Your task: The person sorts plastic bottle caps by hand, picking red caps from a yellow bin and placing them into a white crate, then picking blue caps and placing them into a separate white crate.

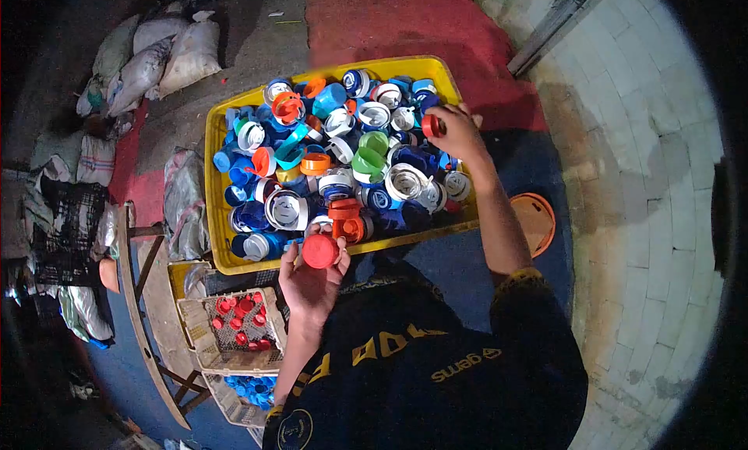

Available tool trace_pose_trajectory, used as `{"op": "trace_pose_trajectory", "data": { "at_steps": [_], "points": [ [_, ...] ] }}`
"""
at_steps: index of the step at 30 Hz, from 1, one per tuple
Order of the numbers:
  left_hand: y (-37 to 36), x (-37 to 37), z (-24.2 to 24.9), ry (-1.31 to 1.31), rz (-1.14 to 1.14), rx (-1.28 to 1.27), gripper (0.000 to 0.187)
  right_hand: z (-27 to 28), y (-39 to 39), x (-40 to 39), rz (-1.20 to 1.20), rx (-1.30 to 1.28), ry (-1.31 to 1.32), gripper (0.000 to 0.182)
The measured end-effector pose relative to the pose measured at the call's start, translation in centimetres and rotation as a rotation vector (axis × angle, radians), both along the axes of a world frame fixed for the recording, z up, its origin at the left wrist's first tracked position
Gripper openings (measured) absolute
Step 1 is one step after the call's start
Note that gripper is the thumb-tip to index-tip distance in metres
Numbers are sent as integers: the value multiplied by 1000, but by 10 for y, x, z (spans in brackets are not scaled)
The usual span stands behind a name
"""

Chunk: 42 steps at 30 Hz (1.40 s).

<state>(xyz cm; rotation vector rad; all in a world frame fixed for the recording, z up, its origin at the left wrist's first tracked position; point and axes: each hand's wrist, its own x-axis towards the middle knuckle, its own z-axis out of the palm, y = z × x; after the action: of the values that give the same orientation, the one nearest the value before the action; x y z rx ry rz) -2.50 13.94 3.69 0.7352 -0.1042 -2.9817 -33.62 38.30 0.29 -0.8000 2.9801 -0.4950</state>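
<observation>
One red cap sits grasped at the end of the left grip; a second red cap is clasped by the right grip. Below the right lies one yellow tray of mixed caps, too many to count.

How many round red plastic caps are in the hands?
2: one red cap in the left hand, another red cap in the right hand. Some may be hidden.
</observation>
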Motion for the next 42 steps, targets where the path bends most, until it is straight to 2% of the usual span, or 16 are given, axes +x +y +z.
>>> {"op": "trace_pose_trajectory", "data": {
  "at_steps": [3, 5, 8, 11, 13, 14, 15, 18, 22, 25, 27, 29, 31, 34, 37, 42],
  "points": [
    [4, -1, -1, 21, 36, 16, 48, 18, 0, 25, 24, -810, -269, 57],
    [10, -6, 3, 34, 64, 25, 53, 32, -9, 56, 52, -930, -329, 60],
    [16, -18, 10, 98, 94, 34, 64, 50, -43, 116, 252, -1321, -655, 70],
    [18, -26, 16, 179, 105, 61, 65, 34, -70, 152, 427, -1262, -627, 69],
    [14, -22, 16, 225, 94, 95, 68, 43, -79, 164, 546, -1032, -422, 69],
    [13, -21, 17, 256, 91, 95, 71, 41, -87, 170, 552, -1115, -471, 68],
    [13, -20, 19, 287, 86, 98, 74, 36, -87, 171, 593, -1006, -352, 69],
    [8, -19, 17, 172, 33, -41, 71, 35, -84, 182, 541, -898, -290, 71],
    [11, -20, 16, 132, 10, -70, 63, 45, -71, 178, 524, -832, -253, 88],
    [10, -22, 19, 149, -4, -60, 60, 37, -40, 144, 327, -895, -496, 63],
    [6, -19, 19, 126, -11, -63, 59, 41, -23, 101, 94, -684, -348, 41],
    [3, -14, 18, 89, -18, -69, 58, 31, -6, 55, -24, -118, 215, 28],
    [1, -12, 16, 69, -25, -66, 57, 5, 10, 10, 45, -11, 252, 27],
    [2, -10, 12, 58, -36, -39, 57, -22, 9, -28, 111, 354, 56, 25],
    [3, -11, 9, 56, -46, -24, 57, -34, -2, -35, 131, 589, -2, 28],
    [6, -12, 6, 28, -32, 4, 56, -36, -20, -36, 124, 794, 9, 31]
  ]
}}
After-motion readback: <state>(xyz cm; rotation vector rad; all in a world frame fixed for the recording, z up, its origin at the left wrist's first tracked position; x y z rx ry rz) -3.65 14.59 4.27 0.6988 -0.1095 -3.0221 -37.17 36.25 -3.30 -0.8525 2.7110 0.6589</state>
